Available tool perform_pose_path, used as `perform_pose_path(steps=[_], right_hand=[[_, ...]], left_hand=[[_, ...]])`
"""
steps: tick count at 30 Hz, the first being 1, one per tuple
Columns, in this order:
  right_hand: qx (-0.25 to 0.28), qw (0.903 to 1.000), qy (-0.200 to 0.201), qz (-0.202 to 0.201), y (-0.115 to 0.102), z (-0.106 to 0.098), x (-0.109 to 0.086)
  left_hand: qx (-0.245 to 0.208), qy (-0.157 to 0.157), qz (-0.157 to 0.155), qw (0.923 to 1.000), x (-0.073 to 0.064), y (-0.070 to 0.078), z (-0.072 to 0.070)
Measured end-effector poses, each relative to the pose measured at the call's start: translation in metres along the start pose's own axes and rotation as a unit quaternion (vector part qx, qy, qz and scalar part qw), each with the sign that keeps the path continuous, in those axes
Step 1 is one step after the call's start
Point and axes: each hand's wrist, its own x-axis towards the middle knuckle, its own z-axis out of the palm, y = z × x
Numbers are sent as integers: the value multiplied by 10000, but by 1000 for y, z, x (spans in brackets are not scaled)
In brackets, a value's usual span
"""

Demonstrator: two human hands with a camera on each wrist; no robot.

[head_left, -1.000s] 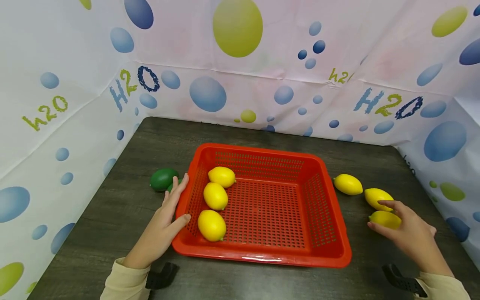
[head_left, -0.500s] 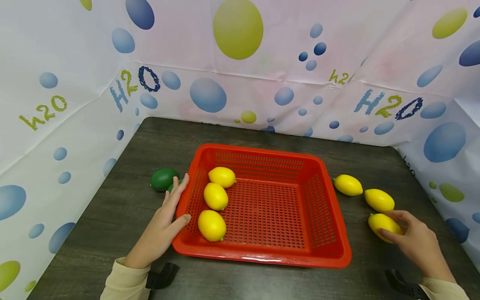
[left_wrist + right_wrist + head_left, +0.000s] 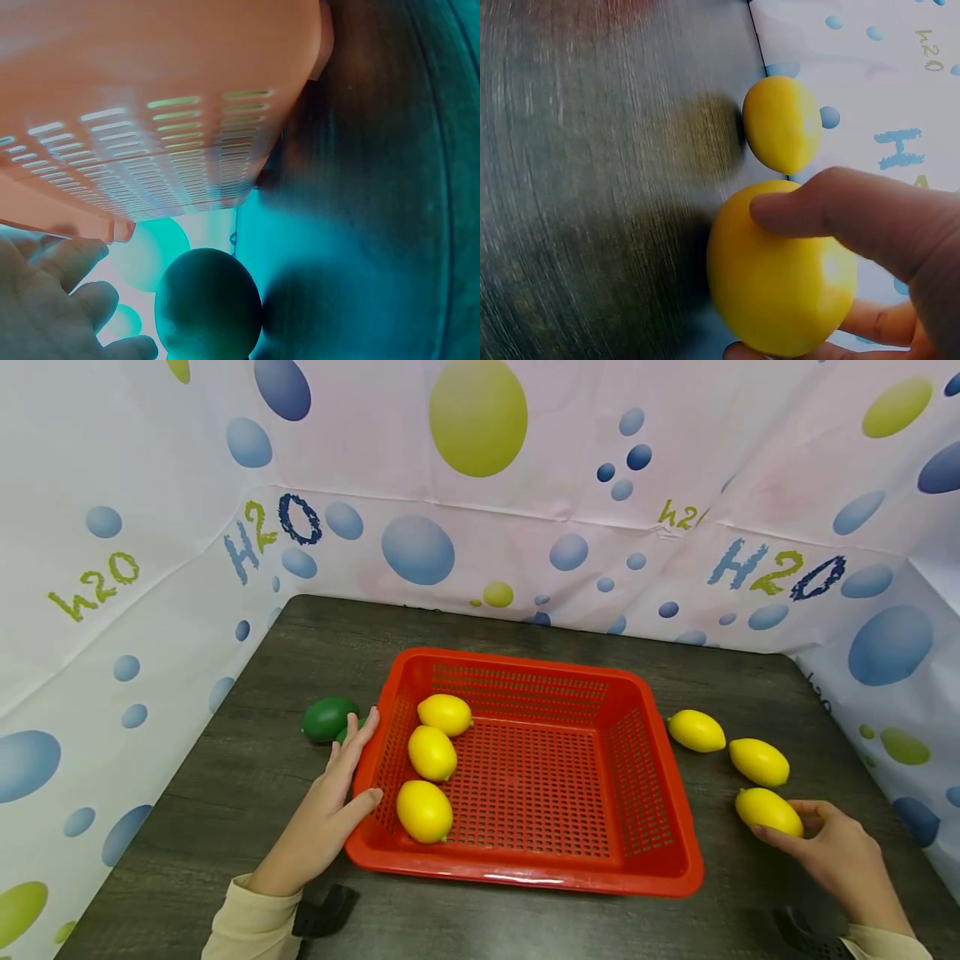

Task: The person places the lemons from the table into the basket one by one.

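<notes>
In the head view, my right hand holds the nearest lemon on the table, right of the basket. The right wrist view shows my thumb across this lemon, with fingertips at its lower side. Two more lemons lie beyond it, one in the middle and one by the basket wall. My left hand rests along the left rim of the red basket, fingers extended and thumb over the edge. Inside, three lemons line the left wall.
A dark green fruit lies left of the basket, with another green one partly hidden behind my left fingers. The left wrist view shows a dark rounded fruit below the slotted basket wall. A patterned sheet stands behind the dark table.
My right hand has drawn back and toward the near side of the nearest lemon, uncovering more of it and the middle lemon. That lemon shifted slightly. The left hand and basket stay put.
</notes>
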Motion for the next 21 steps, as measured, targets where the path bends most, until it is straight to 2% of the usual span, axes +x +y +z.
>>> perform_pose_path(steps=[5, 9, 13, 16, 21], right_hand=[[122, 9998, 129, 61, -3, 3, 1], [114, 9999, 9, 41, -4, 3, 3], [-58, 9997, -157, -192, -5, 2, 5], [-307, 9979, -120, -556, -5, 2, 5], [-494, 9958, -94, -767, -5, -1, 5]], left_hand=[[13, 21, -14, 10000, -1, 0, -1], [17, 26, -15, 10000, -2, 1, -2], [57, 34, 9, 10000, -2, 2, -4], [69, 47, -4, 10000, -2, 1, -4], [101, 5, 7, 9999, -1, 1, -1]])
